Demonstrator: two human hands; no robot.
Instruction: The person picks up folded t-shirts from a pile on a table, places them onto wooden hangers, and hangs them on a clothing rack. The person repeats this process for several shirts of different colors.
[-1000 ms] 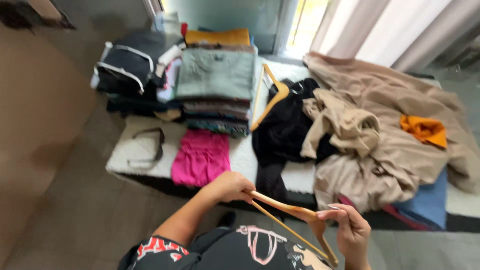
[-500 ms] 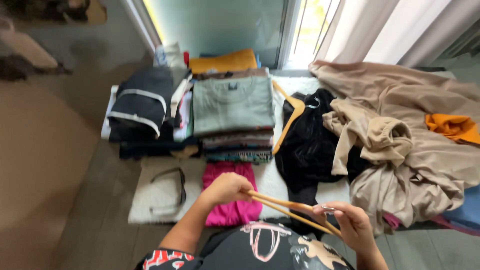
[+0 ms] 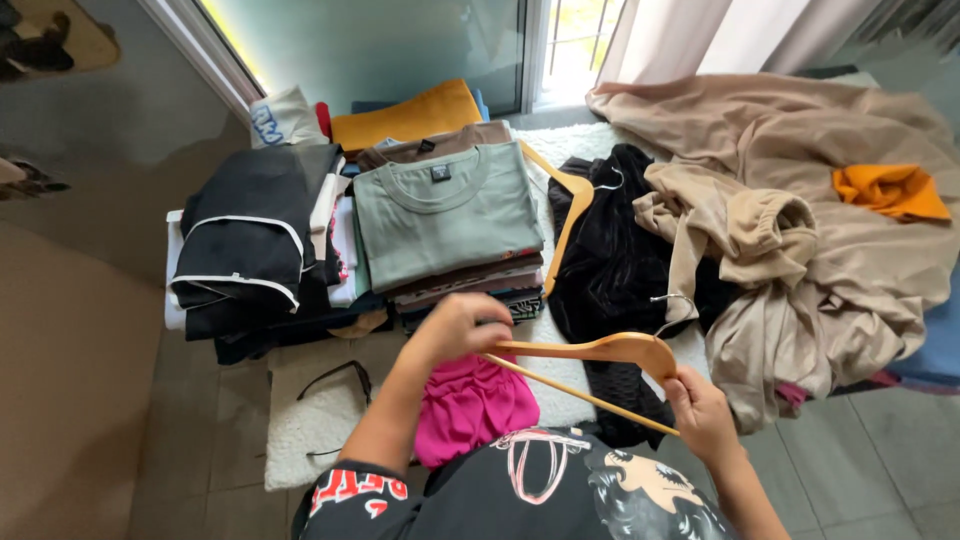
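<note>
My left hand (image 3: 455,327) grips one end of a wooden clothes hanger (image 3: 590,350), and my right hand (image 3: 700,410) holds its other end near the metal hook. I hold the hanger level in front of my chest, above a pink garment (image 3: 470,400) lying on a white rug (image 3: 310,420). A stack of folded shirts topped by a grey-green T-shirt (image 3: 445,215) lies just beyond my left hand. A black velvety garment (image 3: 610,260) lies spread beyond the hanger.
A second wooden hanger (image 3: 565,205) rests between the shirt stack and the black garment. Folded black clothes with white trim (image 3: 250,235) sit at left. A heap of beige clothing (image 3: 800,210) with an orange piece (image 3: 890,190) fills the right. Eyeglasses (image 3: 335,380) lie on the rug.
The view has shifted so the clothes appear larger and lower. Both hands have raised the hanger and turned it more level, still gripping its two ends.
</note>
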